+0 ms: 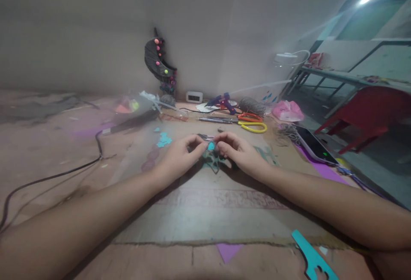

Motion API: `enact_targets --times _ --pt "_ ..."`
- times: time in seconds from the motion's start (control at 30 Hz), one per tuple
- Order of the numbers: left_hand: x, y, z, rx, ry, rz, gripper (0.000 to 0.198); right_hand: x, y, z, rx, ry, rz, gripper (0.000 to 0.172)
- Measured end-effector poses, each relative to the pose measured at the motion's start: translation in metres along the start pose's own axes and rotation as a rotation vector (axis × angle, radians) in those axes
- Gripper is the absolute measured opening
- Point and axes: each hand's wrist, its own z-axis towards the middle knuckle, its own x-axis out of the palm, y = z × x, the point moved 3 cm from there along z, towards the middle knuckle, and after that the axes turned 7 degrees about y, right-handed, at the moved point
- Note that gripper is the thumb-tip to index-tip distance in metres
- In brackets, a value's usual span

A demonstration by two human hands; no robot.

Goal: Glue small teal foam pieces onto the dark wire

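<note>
My left hand (184,153) and my right hand (239,151) meet over a cardboard sheet, both with fingertips pinched. Between them is a small teal foam piece (210,146), close against the left fingertips. Thin grey yarn (214,166) hangs in loops beneath it, and the right fingers seem closed on its upper part; the exact grip is too small to see. Just beyond the fingertips lies a small metal tool (204,137), partly hidden. Several teal cut-outs (164,139) lie in a pile left of my left hand.
Scissors with orange and yellow handles (252,122) lie beyond my hands, before a glue gun (224,102) and a small clock (194,96). A phone (316,145) rests at right. A dark crescent ornament (157,59) stands against the wall. A black cable (64,172) crosses the left.
</note>
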Motion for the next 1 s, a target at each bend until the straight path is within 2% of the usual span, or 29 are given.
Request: enact_targets --times 0.13,0.3,0.43,0.63,0.73,0.87,1.0 --pt "0.001 -0.003 -0.001 0.026 0.032 0.033 0.024 0.005 0.0 -0.001 0.078 0.065 -0.036 0.026" --pt "0.003 -0.002 0.0 0.082 0.035 0.012 0.029 0.003 0.001 -0.002 0.077 0.043 -0.021 0.032" --pt "0.003 0.003 0.002 0.04 0.024 -0.052 0.036 0.002 0.003 -0.001 0.074 0.04 -0.037 0.034" --pt "0.002 0.003 0.003 -0.001 0.078 -0.088 0.028 0.003 0.004 -0.002 0.119 0.042 -0.086 0.031" --pt "0.003 0.003 0.003 -0.022 0.096 -0.109 0.028 0.001 0.003 -0.002 0.09 0.036 -0.139 0.036" --pt "0.003 0.005 0.004 -0.04 0.063 -0.15 0.027 -0.001 0.001 0.0 0.059 0.062 -0.157 0.045" --pt "0.001 0.008 0.005 -0.046 0.001 -0.169 0.025 0.001 0.004 -0.001 0.064 0.096 -0.21 0.032"
